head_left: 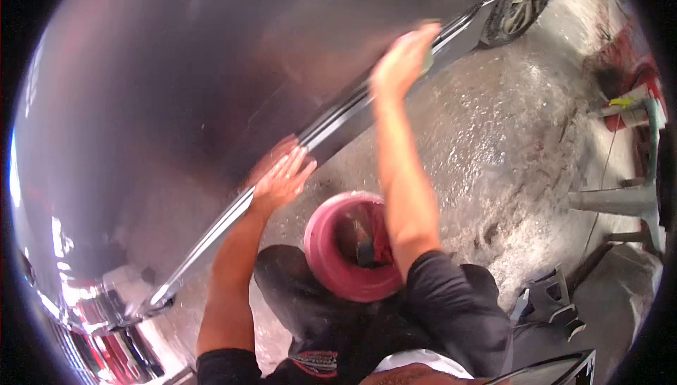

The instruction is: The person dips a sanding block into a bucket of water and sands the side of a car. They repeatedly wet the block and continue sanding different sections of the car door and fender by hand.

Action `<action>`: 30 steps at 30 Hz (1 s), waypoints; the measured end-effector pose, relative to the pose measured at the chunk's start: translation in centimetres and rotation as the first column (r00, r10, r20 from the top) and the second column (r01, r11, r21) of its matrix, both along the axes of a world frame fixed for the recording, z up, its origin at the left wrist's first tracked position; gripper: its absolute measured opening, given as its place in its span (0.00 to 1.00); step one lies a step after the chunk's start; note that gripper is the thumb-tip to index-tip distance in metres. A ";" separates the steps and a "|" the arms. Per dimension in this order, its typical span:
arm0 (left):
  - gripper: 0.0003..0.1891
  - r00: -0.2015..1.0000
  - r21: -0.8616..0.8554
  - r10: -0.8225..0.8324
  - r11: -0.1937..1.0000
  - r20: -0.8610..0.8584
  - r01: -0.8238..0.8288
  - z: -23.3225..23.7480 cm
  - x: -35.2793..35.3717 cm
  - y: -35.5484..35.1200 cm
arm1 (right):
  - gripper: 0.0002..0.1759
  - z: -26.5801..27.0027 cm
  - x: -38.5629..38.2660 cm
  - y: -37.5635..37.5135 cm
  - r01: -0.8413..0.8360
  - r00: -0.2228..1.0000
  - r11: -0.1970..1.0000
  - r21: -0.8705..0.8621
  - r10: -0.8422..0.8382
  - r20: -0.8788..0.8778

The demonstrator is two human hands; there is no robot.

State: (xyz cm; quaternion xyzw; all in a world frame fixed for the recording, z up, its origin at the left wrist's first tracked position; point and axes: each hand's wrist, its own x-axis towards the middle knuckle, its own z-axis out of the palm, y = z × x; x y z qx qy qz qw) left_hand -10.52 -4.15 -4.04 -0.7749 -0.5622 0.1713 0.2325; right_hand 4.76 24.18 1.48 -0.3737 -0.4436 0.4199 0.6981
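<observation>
A dark, glossy car body [176, 89] fills the upper left, with a bright trim strip [338, 118] along its lower edge. My left hand [282, 177] lies on that strip, fingers spread, holding nothing. Farther up the strip, my right hand [405, 60] presses a greenish pad [427, 62] against the car; the hand is slightly blurred and covers most of the pad. Between my knees stands a pink bucket [324, 247] with a red cloth [381, 237] and a dark object inside.
A car wheel [525, 4] is at the upper right. The floor [493, 138] looks wet. Along the right side stand a greenish-grey frame [613, 202] and a red and white container [626, 118]. Dark plastic parts [546, 300] lie at the lower right.
</observation>
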 end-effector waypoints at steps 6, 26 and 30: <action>0.34 0.995 -0.136 0.063 0.988 -0.083 -0.074 -0.8 -1.0 -0.3 | 0.34 0.3 -6.9 -18.2 -0.138 0.940 0.921 -0.363 0.238 0.245; 0.29 1.000 0.005 -0.009 1.000 0.014 0.009 -1.4 -0.5 0.2 | 0.43 -4.3 -3.6 -3.2 -0.059 0.998 0.960 -0.274 0.065 0.013; 0.28 0.996 0.053 -0.003 0.999 -0.085 0.007 -1.1 -0.5 -0.1 | 0.39 -4.3 -2.6 -1.2 -0.071 0.997 0.965 -0.253 0.058 -0.060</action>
